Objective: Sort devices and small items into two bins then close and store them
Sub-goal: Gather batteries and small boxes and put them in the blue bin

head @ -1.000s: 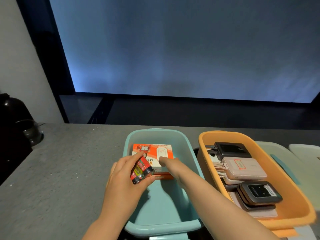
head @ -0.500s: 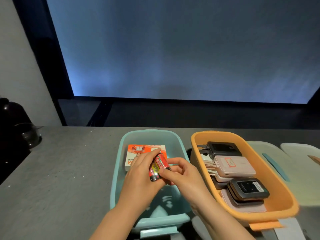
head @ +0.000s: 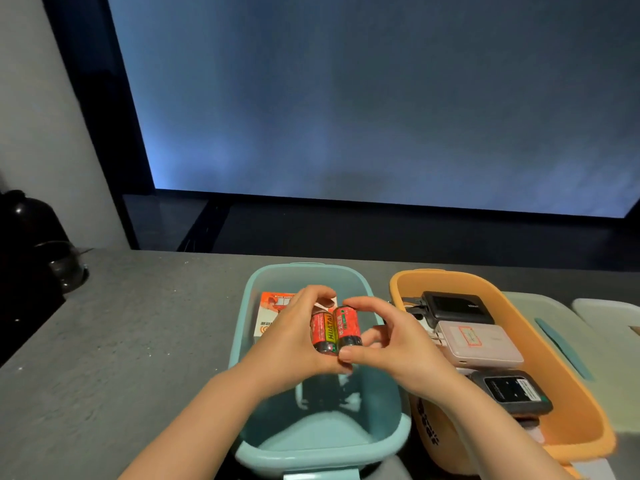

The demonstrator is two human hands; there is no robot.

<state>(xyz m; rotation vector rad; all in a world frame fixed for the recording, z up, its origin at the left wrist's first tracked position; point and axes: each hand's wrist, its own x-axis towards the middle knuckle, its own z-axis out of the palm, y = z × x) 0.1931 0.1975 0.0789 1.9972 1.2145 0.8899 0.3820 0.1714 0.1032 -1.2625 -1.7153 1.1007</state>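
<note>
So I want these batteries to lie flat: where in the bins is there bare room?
The teal bin has bare floor in its near half, between the orange box at the far end and the near wall. The orange bin is crowded with devices nearly end to end.

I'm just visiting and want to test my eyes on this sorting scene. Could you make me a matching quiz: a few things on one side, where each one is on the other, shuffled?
Things:
1. red batteries
2. orange and white box
3. black device with a screen
4. dark kettle

Places:
A. in the orange bin
B. far left on the counter
C. held by both hands over the teal bin
D. lying in the teal bin at its far end

Pairs: 1-C, 2-D, 3-A, 4-B
</note>
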